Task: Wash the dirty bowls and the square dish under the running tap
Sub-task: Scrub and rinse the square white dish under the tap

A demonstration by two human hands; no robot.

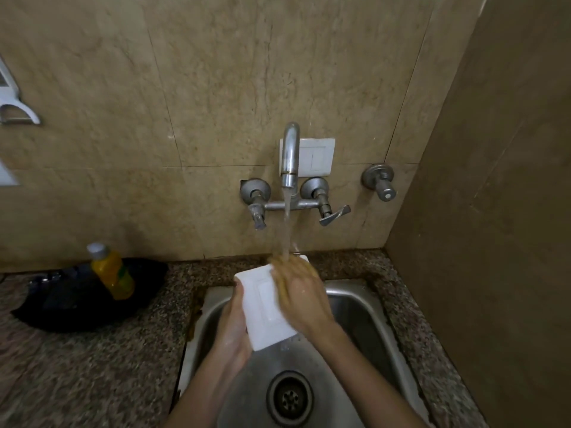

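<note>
Gripping the white square dish, both hands work over a steel sink, granite counter around.

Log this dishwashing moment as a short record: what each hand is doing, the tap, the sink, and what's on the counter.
left hand: grips the white square dish by its left edge, over the sink
right hand: pressed on the dish's right side, under the stream; whether it holds a sponge is unclear
tap: running, water falling onto the right hand
sink: steel, drain uncovered
counter: yellow bottle leaning in a dark pan, left of the sink
bowls: none in view
</note>
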